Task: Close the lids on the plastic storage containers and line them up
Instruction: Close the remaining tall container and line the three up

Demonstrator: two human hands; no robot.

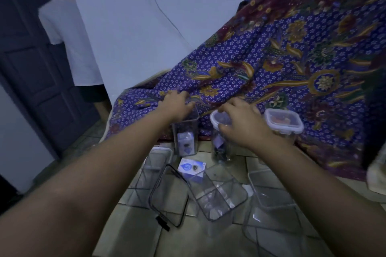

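Three tall clear containers stand in a row on the tiled floor against a patterned cloth. My left hand [176,105] rests over the top of the left container [186,137], fingers curled on its rim. My right hand [240,120] presses on the white-rimmed lid [217,118] of the middle container [221,148]. The right container [284,123] has its clip lid closed. Nearer me, several open clear containers lie or stand: one at the left [153,170], one tipped over [219,192], one at the right [271,200]. A loose dark-rimmed lid [169,196] lies among them.
A purple batik cloth [292,58] drapes over furniture behind the row. A small white and blue box [191,168] lies on the floor tiles. A person in a white shirt [69,44] stands at the left by a dark door [27,69].
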